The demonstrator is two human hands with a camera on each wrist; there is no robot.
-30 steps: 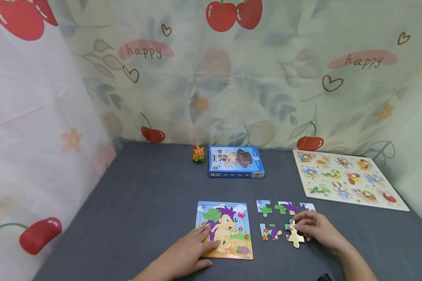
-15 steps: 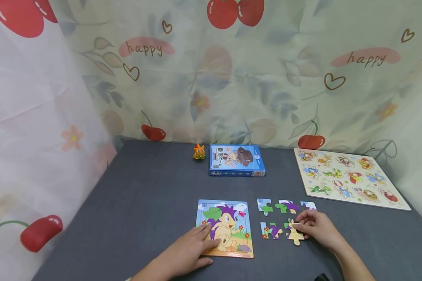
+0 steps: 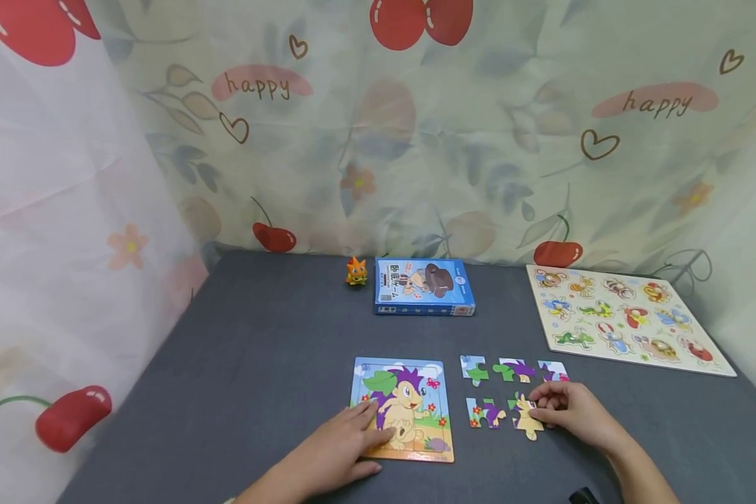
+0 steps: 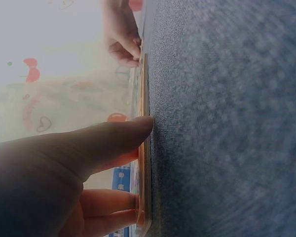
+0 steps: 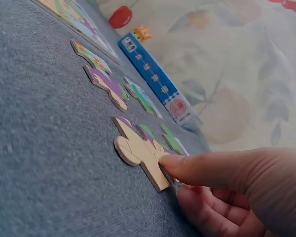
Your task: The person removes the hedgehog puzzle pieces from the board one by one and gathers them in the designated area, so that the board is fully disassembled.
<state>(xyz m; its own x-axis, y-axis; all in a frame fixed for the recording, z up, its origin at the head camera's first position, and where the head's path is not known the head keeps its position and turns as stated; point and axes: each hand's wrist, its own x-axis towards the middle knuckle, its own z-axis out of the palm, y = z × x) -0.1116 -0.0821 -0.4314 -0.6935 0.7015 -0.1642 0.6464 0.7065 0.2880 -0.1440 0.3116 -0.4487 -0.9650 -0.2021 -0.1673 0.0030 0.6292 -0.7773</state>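
Observation:
My left hand [image 3: 340, 444] rests with its fingers extended on a square hedgehog jigsaw puzzle [image 3: 409, 402], at its lower left. In the left wrist view, the thumb [image 4: 133, 131] lies by the puzzle's edge. My right hand [image 3: 579, 416] pinches a cream jigsaw piece [image 5: 147, 155] at its right side, thumb on the printed face and fingers curled by the edge. That piece is low over or on the table; which is unclear. Around it lie loose jigsaw pieces: one with a green leaf [image 3: 475, 371], a green-and-purple piece [image 3: 515, 371], a purple-and-blue piece [image 3: 553, 371] and some purple-and-flower pieces [image 3: 486, 414].
A blue game box [image 3: 423, 287] lies at the back, beside a small orange toy figure [image 3: 355, 271]. An insect peg board [image 3: 626, 318] is at the right. A black object [image 3: 583, 495] shows at the front edge. A printed curtain [image 3: 384, 140] hangs behind the dark table [image 3: 246, 364].
My right thumb and fingers have shifted slightly on the cream jigsaw piece, baring more of the purple-and-blue piece. My left hand stays on the puzzle. The head view has tilted a little.

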